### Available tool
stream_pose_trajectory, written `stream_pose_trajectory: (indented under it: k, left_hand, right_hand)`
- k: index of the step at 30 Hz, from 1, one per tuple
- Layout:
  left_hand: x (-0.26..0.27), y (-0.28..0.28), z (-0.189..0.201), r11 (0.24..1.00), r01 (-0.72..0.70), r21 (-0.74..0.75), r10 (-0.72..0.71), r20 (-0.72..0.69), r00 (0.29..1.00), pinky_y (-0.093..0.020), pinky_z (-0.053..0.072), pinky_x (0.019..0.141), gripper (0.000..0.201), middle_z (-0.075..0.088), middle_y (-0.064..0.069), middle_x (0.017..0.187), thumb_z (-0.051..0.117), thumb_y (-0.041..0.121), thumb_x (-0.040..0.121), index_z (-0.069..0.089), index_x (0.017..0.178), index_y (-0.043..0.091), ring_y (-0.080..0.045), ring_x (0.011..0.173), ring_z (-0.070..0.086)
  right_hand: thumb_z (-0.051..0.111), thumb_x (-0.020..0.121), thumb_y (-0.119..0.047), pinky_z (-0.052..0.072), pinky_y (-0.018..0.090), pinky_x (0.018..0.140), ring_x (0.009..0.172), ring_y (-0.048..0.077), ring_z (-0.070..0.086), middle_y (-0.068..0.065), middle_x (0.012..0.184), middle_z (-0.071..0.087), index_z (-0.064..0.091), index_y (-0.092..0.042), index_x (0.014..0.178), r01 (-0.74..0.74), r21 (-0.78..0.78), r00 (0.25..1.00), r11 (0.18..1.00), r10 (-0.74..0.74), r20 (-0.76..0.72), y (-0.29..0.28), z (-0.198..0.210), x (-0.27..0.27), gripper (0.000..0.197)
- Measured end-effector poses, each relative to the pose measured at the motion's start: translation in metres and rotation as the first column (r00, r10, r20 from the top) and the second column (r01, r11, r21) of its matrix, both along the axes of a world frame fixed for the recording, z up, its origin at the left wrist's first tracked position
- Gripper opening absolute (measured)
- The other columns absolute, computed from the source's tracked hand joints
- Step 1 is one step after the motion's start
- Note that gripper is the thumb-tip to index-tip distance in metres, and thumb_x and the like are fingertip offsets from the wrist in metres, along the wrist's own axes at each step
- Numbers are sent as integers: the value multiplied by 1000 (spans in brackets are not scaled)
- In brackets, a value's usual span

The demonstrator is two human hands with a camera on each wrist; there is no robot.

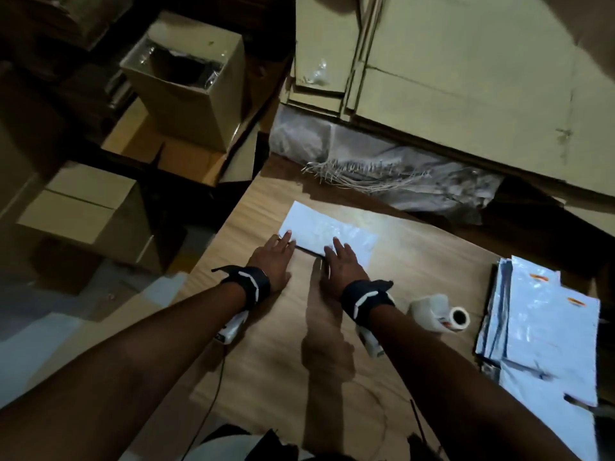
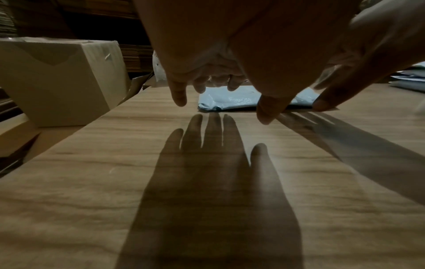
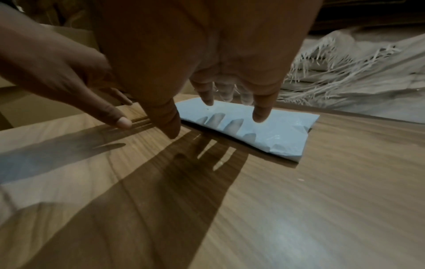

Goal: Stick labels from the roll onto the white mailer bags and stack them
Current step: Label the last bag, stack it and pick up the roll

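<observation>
A white mailer bag (image 1: 329, 232) lies flat on the wooden table (image 1: 416, 271), far from me. My left hand (image 1: 274, 257) reaches to its near left corner with fingers straight and spread. My right hand (image 1: 339, 261) hovers over its near edge, fingers straight, holding nothing. In the left wrist view the bag (image 2: 230, 99) lies just beyond the fingertips (image 2: 179, 99). The right wrist view shows finger shadows falling on the bag (image 3: 271, 134). The label roll (image 1: 447, 314) lies on its side to the right of my right wrist. A stack of white mailer bags (image 1: 545, 327) sits at the table's right edge.
Cardboard boxes (image 1: 186, 81) stand off the table's left edge, one open, another lower (image 1: 86, 207). Flattened cartons (image 1: 466, 78) lean behind the table. A frayed grey woven sack (image 1: 382, 171) lies along the far edge. A cable (image 1: 213, 394) runs from my left wrist.
</observation>
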State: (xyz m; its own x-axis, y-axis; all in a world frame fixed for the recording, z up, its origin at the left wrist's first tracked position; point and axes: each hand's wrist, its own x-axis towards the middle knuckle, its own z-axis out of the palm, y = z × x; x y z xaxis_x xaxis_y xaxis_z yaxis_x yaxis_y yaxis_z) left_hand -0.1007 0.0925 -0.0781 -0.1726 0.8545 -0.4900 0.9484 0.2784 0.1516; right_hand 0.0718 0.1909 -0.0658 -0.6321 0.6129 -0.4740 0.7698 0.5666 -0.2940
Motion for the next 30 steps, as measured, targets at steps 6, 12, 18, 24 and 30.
stream_pose_trajectory:
  k: [6, 12, 18, 24, 30]
  left_hand:
    - [-6, 9, -14, 996, 72, 44, -73, 12, 997, -49, 26, 112, 80, -9, -3, 164, 51, 43, 94, 4, 156, 23, -27, 150, -3]
    - [-4, 1, -27, 988, 102, 114, -98, -37, 994, -53, 17, 114, 72, -1, -4, 164, 48, 46, 94, 13, 155, 28, -30, 150, 0]
    - [12, -8, -23, 924, 15, 382, -13, -7, 1000, -48, 32, 109, 62, 36, -7, 154, 62, 36, 87, 43, 145, 24, -31, 139, 35]
    - [39, -23, -18, 974, -98, 202, 53, 220, 974, -41, 38, 104, 72, 31, -6, 154, 57, 38, 92, 21, 154, 22, -30, 132, 41]
    - [93, -60, -16, 995, -49, 84, 23, 282, 959, -40, 49, 80, 78, 36, -9, 141, 56, 42, 92, 13, 155, 27, -35, 101, 61]
  right_hand:
    - [57, 91, -29, 17, 48, 120, 150, 29, -2, 1, 164, -5, 8, -18, 155, -15, -96, 989, 995, 29, 143, 12, -13, -13, 82]
    - [72, 79, -28, 17, 44, 120, 148, 31, 10, 4, 162, 11, 19, -17, 154, -62, -62, 996, 996, 66, 55, 3, -28, 2, 92]
    - [79, 67, -17, 25, 43, 117, 135, 36, 38, 16, 145, 45, 51, -5, 136, -171, -44, 967, 984, 159, -201, -19, -34, 33, 75]
    - [79, 61, -18, 53, 44, 83, 95, 38, 60, 16, 102, 62, 70, -8, 98, -140, -11, 943, 990, 130, -308, -45, -42, 69, 39]
    - [74, 75, -32, 46, 34, 84, 97, 27, 54, 6, 100, 59, 69, -17, 84, 140, 59, 922, 988, -108, -373, -79, -40, 105, 18]
